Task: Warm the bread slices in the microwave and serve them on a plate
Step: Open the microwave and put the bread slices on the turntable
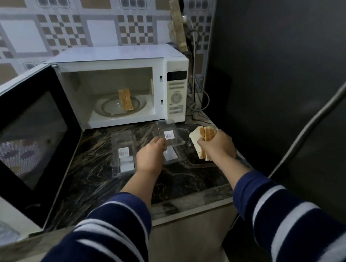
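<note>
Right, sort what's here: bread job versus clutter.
Job: microwave with door open, bread inside, bread in right hand, clear box held by left hand.
Clutter: second clear box, cable, fridge.

Both arms in long sleeves: dark navy knit with white horizontal stripes, stripes uneven in width. Left sleeve and right sleeve both end short of the wrist, forearms bare. Hands bare: no gloves, rings or watch visible.
</note>
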Demonstrator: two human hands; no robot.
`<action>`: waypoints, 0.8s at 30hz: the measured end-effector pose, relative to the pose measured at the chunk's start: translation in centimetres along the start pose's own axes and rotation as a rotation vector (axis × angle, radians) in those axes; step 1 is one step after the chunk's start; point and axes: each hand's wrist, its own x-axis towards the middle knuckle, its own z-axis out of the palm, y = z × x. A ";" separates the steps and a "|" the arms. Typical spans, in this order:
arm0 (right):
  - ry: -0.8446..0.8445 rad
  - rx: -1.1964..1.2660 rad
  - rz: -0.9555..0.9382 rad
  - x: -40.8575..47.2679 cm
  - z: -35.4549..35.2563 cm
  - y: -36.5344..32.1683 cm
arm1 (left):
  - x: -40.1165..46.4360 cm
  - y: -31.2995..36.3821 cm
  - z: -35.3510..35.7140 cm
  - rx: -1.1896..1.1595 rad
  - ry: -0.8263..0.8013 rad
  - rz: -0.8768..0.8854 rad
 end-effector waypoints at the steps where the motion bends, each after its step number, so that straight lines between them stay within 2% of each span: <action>1: 0.010 0.004 -0.001 0.0 -0.3 -0.1 | -0.5 -0.2 0.4 -0.005 -0.007 0.004; 7: 0.062 0.007 -0.078 -0.6 -1.6 -2.7 | -1.8 -0.9 1.5 0.070 -0.011 0.065; 13: 0.023 0.019 -0.193 -1.5 -2.8 -8.6 | -0.3 -2.0 -2.1 0.174 0.071 0.105; 19: -0.064 0.048 -0.260 -2.1 -0.7 -14.1 | -0.8 -6.8 -5.3 0.050 0.295 0.014; 24: -0.144 0.018 -0.283 -1.7 3.8 -17.5 | -0.9 -12.3 -5.0 0.046 0.172 -0.215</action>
